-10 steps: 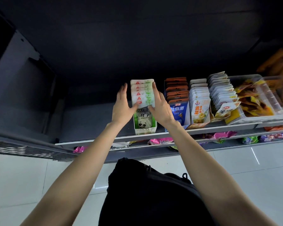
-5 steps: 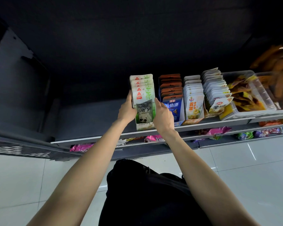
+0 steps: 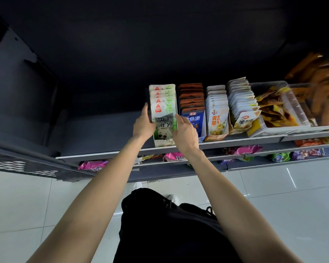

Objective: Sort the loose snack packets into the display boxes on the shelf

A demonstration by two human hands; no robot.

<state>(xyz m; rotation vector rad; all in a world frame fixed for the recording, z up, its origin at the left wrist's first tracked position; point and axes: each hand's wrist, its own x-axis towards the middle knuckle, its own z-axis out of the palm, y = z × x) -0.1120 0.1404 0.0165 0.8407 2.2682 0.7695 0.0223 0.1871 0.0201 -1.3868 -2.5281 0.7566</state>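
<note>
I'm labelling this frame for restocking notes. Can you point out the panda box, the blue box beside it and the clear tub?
panda box [image 3: 164, 136]: head view, on its front panel with the panda.
blue box [image 3: 195, 120]: head view, on its printed front.
clear tub [image 3: 292, 103]: head view, on its see-through side wall.

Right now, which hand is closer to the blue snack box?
Right. The right hand overlaps the blue snack box's left front edge; the left hand is beyond the panda box.
</note>
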